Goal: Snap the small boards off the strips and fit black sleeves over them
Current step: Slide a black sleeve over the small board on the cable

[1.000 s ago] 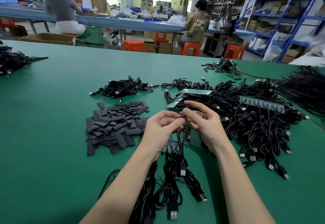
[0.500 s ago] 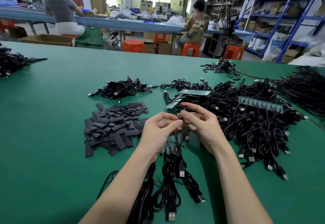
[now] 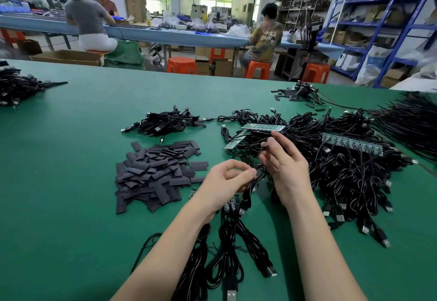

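Pinching a cable end in my left hand (image 3: 228, 180), beside the right hand (image 3: 285, 163) with fingers loosely spread, I judge the sleeve pile (image 3: 156, 173) lies left, nearer that hand.

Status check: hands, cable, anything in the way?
Left hand pinches thin black cable. Right hand raised, fingers loose. Flat black sleeve pile left, untouched. Nothing blocking.

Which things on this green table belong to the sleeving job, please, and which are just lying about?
Job:
- pile of black sleeves
- board strips with cables attached
- cable pinched by the left hand
- right hand, reaching towards the strips

Lying about:
- cable bundle at the far left edge
- orange stools
- cardboard box
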`<act>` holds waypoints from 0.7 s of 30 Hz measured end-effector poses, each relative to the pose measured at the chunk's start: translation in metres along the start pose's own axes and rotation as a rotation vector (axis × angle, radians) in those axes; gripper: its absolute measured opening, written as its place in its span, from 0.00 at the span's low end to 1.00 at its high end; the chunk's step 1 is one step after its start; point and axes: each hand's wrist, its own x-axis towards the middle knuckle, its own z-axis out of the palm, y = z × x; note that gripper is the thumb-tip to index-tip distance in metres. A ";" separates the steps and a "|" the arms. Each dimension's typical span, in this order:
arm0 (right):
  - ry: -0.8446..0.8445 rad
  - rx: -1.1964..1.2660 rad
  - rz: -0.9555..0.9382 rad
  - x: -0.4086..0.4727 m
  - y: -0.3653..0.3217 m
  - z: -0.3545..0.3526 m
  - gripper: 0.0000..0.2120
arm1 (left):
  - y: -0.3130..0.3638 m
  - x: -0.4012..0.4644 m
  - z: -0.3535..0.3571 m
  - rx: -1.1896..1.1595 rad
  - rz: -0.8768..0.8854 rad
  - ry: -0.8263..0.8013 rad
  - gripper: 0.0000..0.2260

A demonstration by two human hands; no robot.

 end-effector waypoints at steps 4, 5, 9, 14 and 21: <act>0.067 0.038 -0.031 0.002 0.000 -0.001 0.13 | 0.002 -0.002 0.001 0.131 -0.014 -0.100 0.08; 0.084 0.047 -0.038 0.002 0.001 0.000 0.13 | 0.004 -0.003 0.001 0.131 -0.014 -0.112 0.09; 0.093 0.054 -0.008 0.005 0.004 0.002 0.12 | 0.019 -0.001 -0.003 0.225 0.073 -0.006 0.10; -0.016 -0.208 0.089 -0.001 0.019 0.014 0.07 | 0.046 0.031 -0.036 0.413 0.206 0.287 0.10; -0.160 -0.528 0.078 -0.008 0.039 0.019 0.07 | 0.079 0.118 -0.107 1.141 0.242 0.507 0.09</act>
